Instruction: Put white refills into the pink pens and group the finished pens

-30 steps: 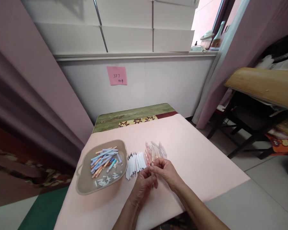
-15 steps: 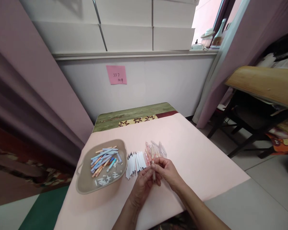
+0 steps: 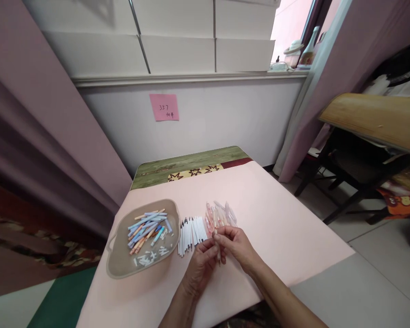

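Between my two hands is a slim pale pen (image 3: 219, 258), its pointed end directed down toward me. My left hand (image 3: 201, 264) is closed with thumb and fingers around its lower part. Higher up, my right hand (image 3: 237, 246) pinches the same pen. Just beyond the fingers lies a pile of clear, pink and pale pen barrels (image 3: 222, 212), partly hidden by my right hand. Left of that pile, white pen refills (image 3: 193, 232) with dark tips lie side by side in a row.
A beige plastic basket (image 3: 118, 269) on the left holds blue and orange pen parts (image 3: 148, 230) and small white pieces (image 3: 146, 259). Pink covering lies over the table (image 3: 276, 218). A pink note (image 3: 164, 107) sticks to the wall. A wooden table (image 3: 376, 116) stands at right.
The pen has tilted slightly, and more of its lower pointed end shows below my fingers. Both hands stay nearly in place; the whole view has shifted a little.
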Tool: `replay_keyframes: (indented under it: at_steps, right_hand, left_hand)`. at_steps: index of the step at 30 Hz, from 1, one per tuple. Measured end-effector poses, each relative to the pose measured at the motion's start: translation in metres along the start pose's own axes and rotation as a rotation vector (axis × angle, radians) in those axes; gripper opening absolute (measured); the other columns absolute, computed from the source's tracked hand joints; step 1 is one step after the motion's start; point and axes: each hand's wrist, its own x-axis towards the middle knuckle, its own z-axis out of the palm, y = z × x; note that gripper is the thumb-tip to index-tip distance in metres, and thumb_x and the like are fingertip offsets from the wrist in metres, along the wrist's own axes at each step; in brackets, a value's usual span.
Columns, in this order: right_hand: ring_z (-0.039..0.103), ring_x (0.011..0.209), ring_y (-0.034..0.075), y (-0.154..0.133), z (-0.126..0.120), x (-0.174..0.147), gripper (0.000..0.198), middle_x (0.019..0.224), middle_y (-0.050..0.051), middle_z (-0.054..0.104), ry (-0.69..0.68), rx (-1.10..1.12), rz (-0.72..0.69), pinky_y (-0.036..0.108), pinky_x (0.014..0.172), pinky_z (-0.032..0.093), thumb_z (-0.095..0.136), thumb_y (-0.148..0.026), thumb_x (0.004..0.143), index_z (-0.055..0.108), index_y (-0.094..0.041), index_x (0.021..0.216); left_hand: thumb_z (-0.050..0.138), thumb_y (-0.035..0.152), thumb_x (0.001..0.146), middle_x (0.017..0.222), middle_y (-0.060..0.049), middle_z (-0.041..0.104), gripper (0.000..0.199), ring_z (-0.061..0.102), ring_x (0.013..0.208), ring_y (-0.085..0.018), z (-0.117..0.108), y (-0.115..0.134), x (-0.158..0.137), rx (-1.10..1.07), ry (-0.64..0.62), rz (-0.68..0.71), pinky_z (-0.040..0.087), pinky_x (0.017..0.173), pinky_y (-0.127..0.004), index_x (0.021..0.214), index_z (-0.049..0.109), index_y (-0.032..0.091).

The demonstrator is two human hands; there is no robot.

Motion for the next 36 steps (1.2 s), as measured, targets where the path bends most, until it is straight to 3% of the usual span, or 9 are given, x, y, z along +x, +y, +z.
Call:
replay_keyframes:
  at_steps: [6,8,11,14,18,21,29,33,36]
  right_hand:
    - [0.053,0.042,0.011,0.003,-0.002,-0.007,0.033,0.053,-0.004,0.058,-0.024,-0.063,0.006,0.023,0.045,0.042,0.073,-0.045,0.071,0.055,-0.017,0.073]
    - [0.054,0.046,0.012,0.001,-0.012,-0.007,0.033,0.055,-0.003,0.058,0.027,-0.13,-0.018,0.024,0.048,0.043,0.071,-0.046,0.072,0.056,-0.017,0.073]
    - [0.058,0.059,0.014,-0.015,-0.043,0.004,0.031,0.066,0.001,0.064,0.235,-0.416,-0.115,0.025,0.057,0.045,0.066,-0.046,0.075,0.062,-0.016,0.075]
    - [0.062,0.07,0.016,-0.042,-0.091,0.027,0.033,0.079,0.002,0.069,0.518,-0.989,-0.062,0.025,0.063,0.045,0.054,-0.048,0.082,0.068,-0.018,0.085]
    - [0.063,0.079,0.022,-0.068,-0.144,0.063,0.024,0.079,0.006,0.071,0.696,-1.224,0.069,0.029,0.067,0.041,0.057,-0.038,0.078,0.072,-0.021,0.082]
    - [0.063,0.085,0.024,-0.073,-0.162,0.088,0.02,0.083,0.01,0.071,0.749,-1.339,0.147,0.031,0.069,0.04,0.058,-0.031,0.077,0.074,-0.02,0.084]
    - [0.063,0.091,0.024,-0.064,-0.162,0.121,0.026,0.098,0.015,0.069,0.773,-1.493,0.197,0.032,0.074,0.041,0.053,-0.031,0.084,0.072,-0.016,0.093]
    - [0.061,0.097,0.025,-0.067,-0.156,0.107,0.033,0.11,0.014,0.065,0.782,-1.506,0.124,0.032,0.077,0.041,0.052,-0.037,0.086,0.067,-0.018,0.108]
    - [0.061,0.096,0.022,-0.062,-0.136,0.084,0.038,0.112,0.01,0.064,0.767,-1.479,0.037,0.03,0.075,0.042,0.047,-0.043,0.088,0.062,-0.021,0.117]
  left_hand:
    - [0.072,0.026,0.073,0.061,-0.002,0.06,0.014,0.052,0.058,-0.011,0.003,0.0,-0.001,0.016,0.002,0.014,0.038,0.06,-0.024,0.076,0.068,0.013]
    - [0.073,0.026,0.072,0.064,-0.003,0.062,0.015,0.053,0.059,-0.011,0.007,0.002,-0.002,0.048,-0.005,0.009,0.039,0.061,-0.024,0.078,0.069,0.012]
    - [0.072,0.028,0.074,0.075,-0.006,0.066,0.024,0.056,0.065,-0.013,0.013,0.007,-0.004,0.079,0.032,-0.009,0.043,0.066,-0.027,0.091,0.071,0.012]
    - [0.07,0.029,0.076,0.079,-0.007,0.066,0.026,0.058,0.067,-0.014,0.016,0.01,-0.004,0.081,0.049,-0.03,0.044,0.069,-0.029,0.095,0.07,0.013]
    - [0.069,0.029,0.076,0.079,-0.008,0.066,0.024,0.058,0.068,-0.014,0.015,0.01,-0.003,0.077,0.025,-0.044,0.045,0.069,-0.028,0.093,0.071,0.012]
    - [0.068,0.029,0.078,0.08,-0.008,0.066,0.023,0.058,0.069,-0.014,0.014,0.01,-0.002,0.049,0.017,-0.045,0.045,0.069,-0.029,0.094,0.07,0.013]
    - [0.066,0.031,0.079,0.082,-0.009,0.066,0.025,0.058,0.071,-0.015,0.01,0.012,0.0,0.018,0.006,-0.054,0.045,0.07,-0.029,0.095,0.07,0.012]
    - [0.068,0.031,0.078,0.081,-0.01,0.066,0.024,0.058,0.07,-0.015,0.012,0.012,0.0,0.024,0.01,-0.057,0.045,0.07,-0.029,0.093,0.071,0.012]
    - [0.07,0.029,0.074,0.077,-0.009,0.067,0.019,0.058,0.066,-0.015,0.012,0.009,-0.001,0.109,-0.029,-0.052,0.044,0.068,-0.028,0.082,0.072,0.012]
